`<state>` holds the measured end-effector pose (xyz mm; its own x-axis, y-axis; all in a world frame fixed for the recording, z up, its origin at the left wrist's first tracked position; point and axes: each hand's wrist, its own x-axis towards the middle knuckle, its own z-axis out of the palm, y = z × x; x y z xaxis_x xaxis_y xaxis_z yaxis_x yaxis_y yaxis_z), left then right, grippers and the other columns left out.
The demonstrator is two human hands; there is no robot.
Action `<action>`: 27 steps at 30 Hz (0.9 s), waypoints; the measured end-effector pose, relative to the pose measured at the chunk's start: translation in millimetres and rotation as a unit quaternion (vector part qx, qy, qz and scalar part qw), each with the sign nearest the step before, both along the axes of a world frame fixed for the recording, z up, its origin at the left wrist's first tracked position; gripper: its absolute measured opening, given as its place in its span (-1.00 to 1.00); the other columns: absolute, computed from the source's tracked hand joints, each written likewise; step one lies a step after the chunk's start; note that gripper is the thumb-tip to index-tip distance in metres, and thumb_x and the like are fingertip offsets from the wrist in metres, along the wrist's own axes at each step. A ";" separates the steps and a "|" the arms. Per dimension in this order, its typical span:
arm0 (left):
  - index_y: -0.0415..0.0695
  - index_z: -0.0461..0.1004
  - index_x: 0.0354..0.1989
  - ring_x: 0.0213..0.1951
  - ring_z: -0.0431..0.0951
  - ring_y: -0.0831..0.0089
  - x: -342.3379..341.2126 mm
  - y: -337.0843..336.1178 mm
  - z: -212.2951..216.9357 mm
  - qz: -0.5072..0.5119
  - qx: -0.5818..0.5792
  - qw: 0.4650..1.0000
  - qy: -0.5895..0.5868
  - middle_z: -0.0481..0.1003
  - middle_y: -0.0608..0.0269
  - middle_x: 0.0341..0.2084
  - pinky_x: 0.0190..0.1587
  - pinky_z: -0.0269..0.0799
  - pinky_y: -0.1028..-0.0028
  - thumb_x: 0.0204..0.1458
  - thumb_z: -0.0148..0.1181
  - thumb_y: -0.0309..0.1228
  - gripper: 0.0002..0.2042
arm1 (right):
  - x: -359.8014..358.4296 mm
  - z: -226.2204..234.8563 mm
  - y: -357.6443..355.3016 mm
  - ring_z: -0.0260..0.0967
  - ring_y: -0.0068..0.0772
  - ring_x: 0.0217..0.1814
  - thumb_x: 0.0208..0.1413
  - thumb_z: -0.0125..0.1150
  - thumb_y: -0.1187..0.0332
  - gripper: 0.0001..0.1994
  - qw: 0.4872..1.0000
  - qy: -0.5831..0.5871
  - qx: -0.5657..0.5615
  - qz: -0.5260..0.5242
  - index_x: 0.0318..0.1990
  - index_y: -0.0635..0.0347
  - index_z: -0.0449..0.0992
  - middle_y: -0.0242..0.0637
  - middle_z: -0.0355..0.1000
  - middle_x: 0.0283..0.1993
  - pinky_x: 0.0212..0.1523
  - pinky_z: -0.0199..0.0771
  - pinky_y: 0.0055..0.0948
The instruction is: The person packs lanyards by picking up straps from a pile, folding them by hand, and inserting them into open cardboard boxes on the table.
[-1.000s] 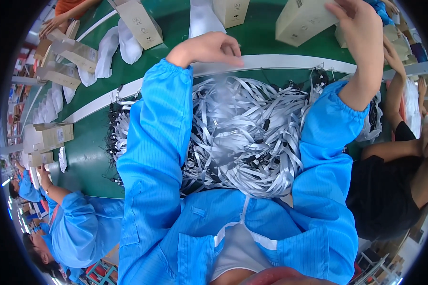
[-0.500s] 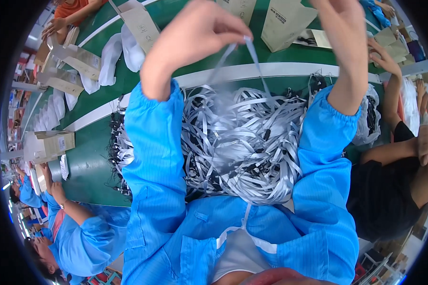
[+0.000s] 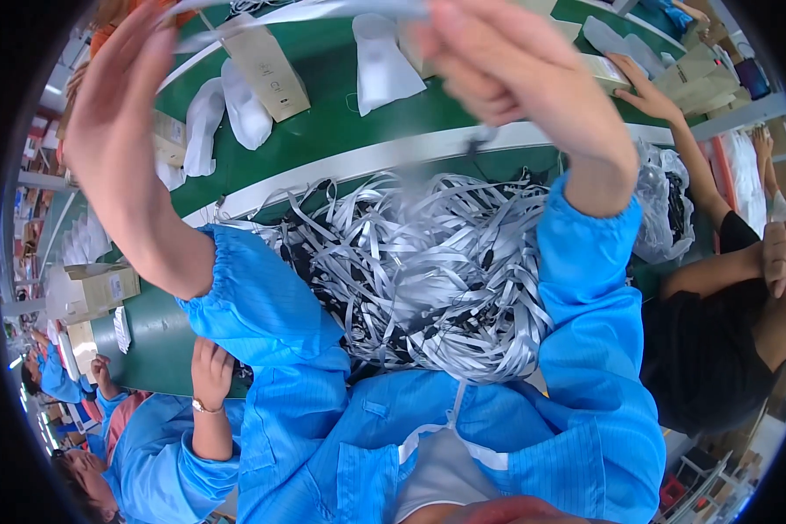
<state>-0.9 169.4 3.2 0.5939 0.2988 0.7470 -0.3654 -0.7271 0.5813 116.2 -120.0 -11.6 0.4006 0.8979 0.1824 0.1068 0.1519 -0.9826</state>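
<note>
A pale grey lanyard (image 3: 323, 10) is stretched across the top of the view between my raised hands. My right hand (image 3: 515, 65) is closed around its right end, and a small dark fitting (image 3: 479, 140) dangles just below that hand. At the upper left, my left hand (image 3: 118, 131) is at the lanyard's other end. Its fingers are smeared by motion, so their grip is unclear. Between my forearms lies a large tangled heap of grey lanyards (image 3: 445, 271) with black clips, on the green table right before me.
Beyond a white strip (image 3: 341, 166) stand a tan box (image 3: 266, 74) and white plastic bags (image 3: 246, 113). A clear bag of dark parts (image 3: 664, 210) sits to the right. Co-workers sit close on both sides; one hand (image 3: 211, 375) rests near my left elbow.
My left hand has swung far left and my right hand has moved left, pulling the lanyard out wide above the heap. The left co-worker's hand has come nearer my left arm.
</note>
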 end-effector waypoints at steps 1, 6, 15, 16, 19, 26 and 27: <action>-0.24 0.47 0.23 0.09 0.62 0.17 -0.4 2.9 -3.5 0.002 -0.003 1.000 0.000 0.59 -0.07 0.03 0.22 0.48 0.25 0.15 0.34 -0.49 -0.55 | 2.8 0.0 -8.8 0.42 -0.60 -0.34 0.47 0.01 0.20 -0.69 0.998 0.025 0.000 -0.060 -0.17 0.25 0.53 -0.43 0.42 -0.45 -0.27 0.38 -0.57; -0.22 0.17 0.43 0.23 0.45 0.08 25.6 -129.8 -10.7 -0.290 0.090 0.947 -0.104 0.33 -0.24 0.26 0.28 0.36 0.13 0.06 0.45 -0.31 -0.22 | 5.6 -2.2 -18.5 0.43 -0.64 -0.35 0.42 0.11 0.25 -0.76 0.873 -0.394 0.017 -0.285 -0.14 0.27 0.56 -0.43 0.48 -0.42 -0.30 0.36 -0.64; -0.19 0.31 0.29 -0.33 0.53 0.51 130.5 -134.5 -55.0 -0.591 -0.004 0.784 0.187 0.58 0.32 -0.20 -0.38 0.39 0.52 0.19 0.32 -0.31 -0.47 | -9.5 20.1 -24.8 0.31 -0.75 -0.46 0.34 0.24 0.33 -0.79 0.844 -0.238 -0.042 -0.479 -0.29 0.30 0.57 -0.51 0.45 -0.44 -0.41 0.26 -0.70; -0.19 0.32 0.27 -0.38 0.49 0.56 133.8 -128.8 -49.8 -0.602 0.052 0.750 0.271 0.57 0.36 -0.25 -0.45 0.32 0.54 0.24 0.27 -0.26 -0.51 | -5.0 20.8 -31.2 0.31 -0.76 -0.48 0.35 0.23 0.33 -0.79 0.823 -0.254 -0.013 -0.508 -0.29 0.30 0.57 -0.51 0.45 -0.46 -0.42 0.26 -0.71; -0.20 0.31 0.28 -0.37 0.46 0.56 139.9 -103.8 -47.8 -0.601 0.092 0.711 0.353 0.55 0.36 -0.24 -0.44 0.31 0.54 0.33 0.10 -0.11 -0.50 | -3.4 21.0 -40.4 0.31 -0.76 -0.49 0.36 0.22 0.32 -0.79 0.795 -0.270 0.032 -0.542 -0.26 0.30 0.56 -0.50 0.45 -0.47 -0.43 0.26 -0.72; -0.28 0.10 0.45 0.31 0.42 0.17 159.9 -83.0 -56.7 -0.668 -0.273 0.636 0.274 0.38 -0.22 0.27 0.27 0.41 0.34 0.38 0.04 -0.10 -0.37 | -4.4 13.2 -32.1 0.46 -0.64 -0.33 0.35 0.23 0.27 -0.79 0.823 -0.267 0.125 -0.486 -0.05 0.23 0.59 -0.40 0.56 -0.34 -0.25 0.41 -0.64; -0.27 0.19 0.37 0.17 0.49 0.23 144.7 -101.4 -38.6 -0.619 -0.434 0.606 0.250 0.45 -0.15 0.15 0.15 0.44 0.40 0.40 -0.02 -0.07 -0.43 | -1.1 5.0 -28.8 0.47 -0.63 -0.32 0.34 0.24 0.27 -0.78 0.839 -0.280 0.062 -0.463 -0.06 0.25 0.59 -0.37 0.58 -0.33 -0.23 0.42 -0.63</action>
<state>143.9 68.0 -35.4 0.8512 -0.4547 0.2619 0.0608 0.5812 0.8115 115.1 -148.8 -6.6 0.7365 0.2092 0.6433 0.6744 -0.1539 -0.7221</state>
